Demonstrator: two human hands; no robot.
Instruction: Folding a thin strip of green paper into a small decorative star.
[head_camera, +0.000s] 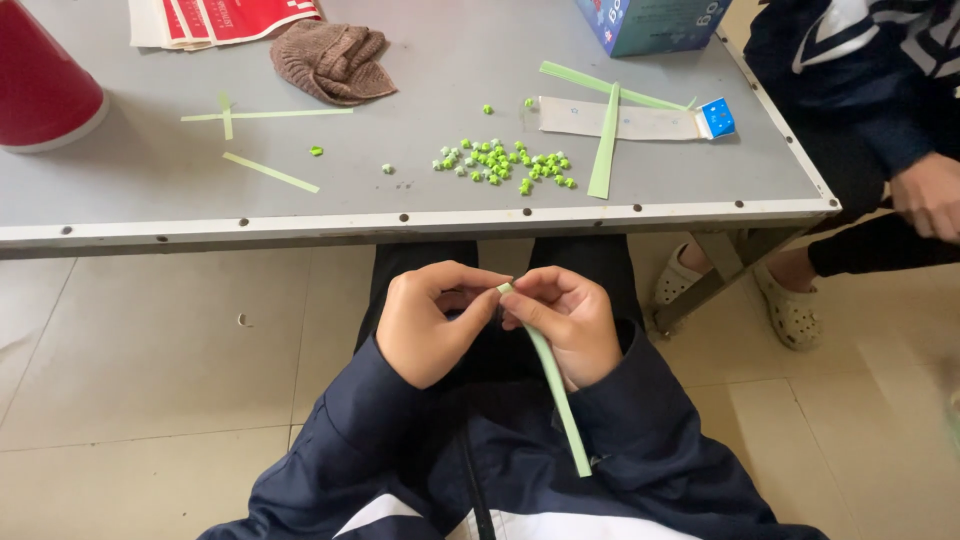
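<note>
Green paper strip (558, 392): below bench (150, 180) edge, over lap; top end pinched between left hand (432, 322) and right hand (566, 322), fingers of both clamped on it. Folded green stars (505, 163): on bench. Advice: tight, flat, even creases.

Red cone (40, 80) and blue box (650, 22), edge-cropped.

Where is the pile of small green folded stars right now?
In the head view the pile of green stars lies on the grey table, right of centre near its front edge, just left of a loose green paper strip and above both hands.
</note>
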